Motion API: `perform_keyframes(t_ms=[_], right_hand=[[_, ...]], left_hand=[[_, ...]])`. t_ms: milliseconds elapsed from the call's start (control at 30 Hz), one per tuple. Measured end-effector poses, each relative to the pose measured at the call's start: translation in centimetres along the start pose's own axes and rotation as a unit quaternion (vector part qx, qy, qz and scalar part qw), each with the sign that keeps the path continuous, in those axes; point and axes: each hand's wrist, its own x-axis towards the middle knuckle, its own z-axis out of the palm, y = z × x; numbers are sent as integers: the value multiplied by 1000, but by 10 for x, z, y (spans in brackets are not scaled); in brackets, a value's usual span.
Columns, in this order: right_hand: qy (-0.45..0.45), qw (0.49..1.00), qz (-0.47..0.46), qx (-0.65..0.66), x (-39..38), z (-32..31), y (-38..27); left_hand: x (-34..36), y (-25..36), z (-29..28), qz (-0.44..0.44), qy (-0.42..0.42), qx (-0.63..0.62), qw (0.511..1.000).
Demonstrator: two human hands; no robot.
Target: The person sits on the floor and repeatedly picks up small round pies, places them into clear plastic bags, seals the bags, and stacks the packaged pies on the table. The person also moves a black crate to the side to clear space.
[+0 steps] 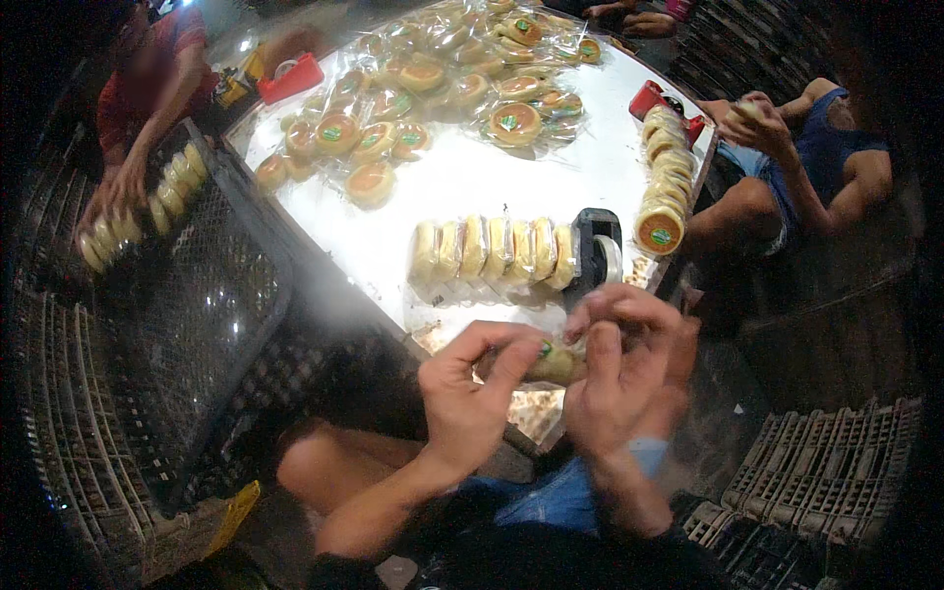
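A small round pastry (554,366) in clear wrap, with a green label, is tilted on edge between my hands over the table's near corner. My left hand (470,393) is closed, thumb and forefinger pinching its left side. My right hand (629,379) curls at its right end, fingertips at the wrapper and slightly blurred. Just beyond stands a row of wrapped pastries (492,251) on edge, side by side. A black tape dispenser (595,246) with a pale roll sits against the row's right end.
On the white table (452,182), many wrapped pastries (369,147) lie piled toward the back. Another row (664,187) runs along the right edge beside a red tape dispenser (649,98). A person at left handles pastries over a black crate (231,295); another sits at right.
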Motion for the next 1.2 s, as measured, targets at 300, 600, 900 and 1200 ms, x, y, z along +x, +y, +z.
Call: perform_keyframes(t_ms=[300, 600, 900, 1200], right_hand=[[-169, 985, -30, -35, 1, 26, 32], [-179, 966, -124, -142, 23, 13, 21], [-124, 972, -112, -166, 9, 10, 30], [-72, 950, -178, -245, 18, 4, 35]], left_hand=[[25, -11, -20, 188, 63, 123, 973], [23, -19, -33, -4, -3, -61, 998], [21, -10, -22, -64, 26, -37, 997], [30, 3, -21, 236, -1, 396, 887]])
